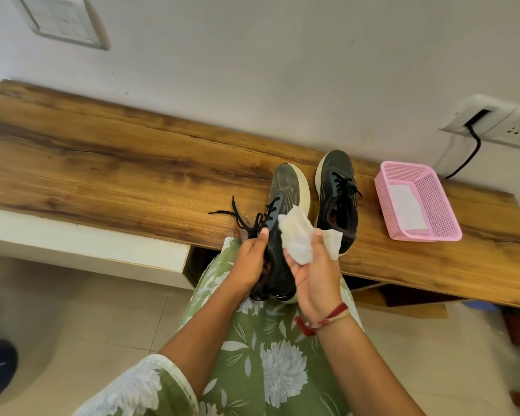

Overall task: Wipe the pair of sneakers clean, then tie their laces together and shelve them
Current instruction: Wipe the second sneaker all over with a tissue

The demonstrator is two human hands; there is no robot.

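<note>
The left hand (249, 261) grips one black sneaker (284, 190) at its heel end, fingers curled round the collar and the thumb laid over the tongue. The shoe is tipped onto its side, its toe pointing away over the front edge of the table (102, 163); whether the toe rests on the wood I cannot tell. The right hand (315, 276) has its fingers closed on a bunched white wipe (297, 237), held against the shoe's flank near the pale midsole. The shoe's black laces (237, 216) hang loose and trail to the left. The second sneaker (336, 193) stands on its sole on the table just beside the held one, between it and a pink basket (433, 202) with a white sheet lying in it.

The sneaker looks light enough for one hand. Its upper is likely soft and will give under pressure, while the sole should be stiffer, so the heel and collar make the firmest place to hold while rubbing. The wipe is limp and needs bunching to press well. The slack laces may snag or drag when the shoe is turned
</note>
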